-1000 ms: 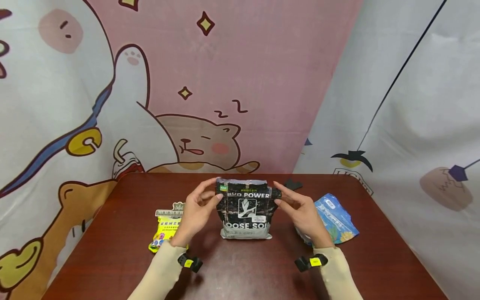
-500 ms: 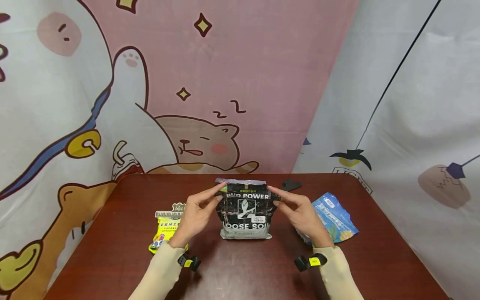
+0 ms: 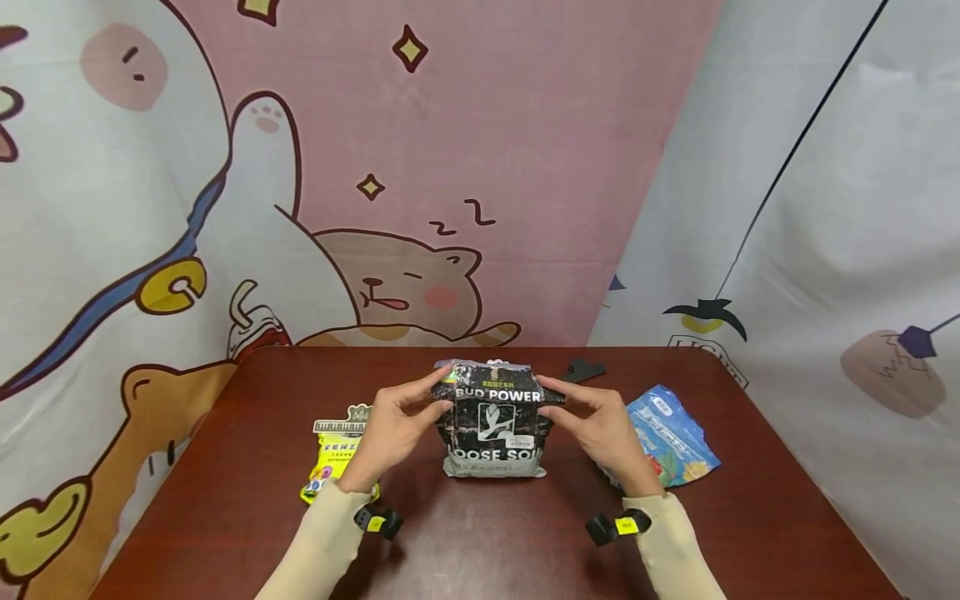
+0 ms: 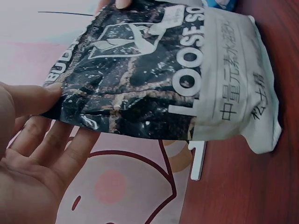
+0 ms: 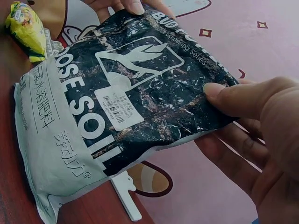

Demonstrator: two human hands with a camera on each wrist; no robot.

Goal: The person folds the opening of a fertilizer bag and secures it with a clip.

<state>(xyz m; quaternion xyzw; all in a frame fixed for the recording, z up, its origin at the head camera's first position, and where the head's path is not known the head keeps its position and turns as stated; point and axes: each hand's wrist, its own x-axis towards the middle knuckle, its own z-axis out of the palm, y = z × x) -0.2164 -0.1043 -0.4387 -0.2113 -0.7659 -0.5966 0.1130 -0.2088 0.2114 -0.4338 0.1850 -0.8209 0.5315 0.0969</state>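
Note:
A black and pale grey bag of loose soil (image 3: 495, 425) stands upright on the table in the head view, its upper part creased. My left hand (image 3: 396, 429) pinches its upper left side, the thumb on the front face and other fingers behind, as the left wrist view also shows. On the opposite side my right hand (image 3: 600, 421) pinches the upper right edge; in the right wrist view the thumb (image 5: 224, 95) presses the printed front. Behind the bag, a narrow white piece (image 5: 125, 196) shows partly; the bag hides the rest.
Left of the bag lies a yellow packet (image 3: 330, 458) with a piano-key clip (image 3: 337, 427) across its top, partly behind the left forearm. A blue pouch (image 3: 671, 442) lies on the right, partly behind the right hand. A black flat piece (image 3: 583, 370) lies near the table's (image 3: 480, 550) back edge.
Both index fingers have shifted inward over the bag's upper corners. The bag's top has bent and sits slightly lower, and a bit of white shows behind it.

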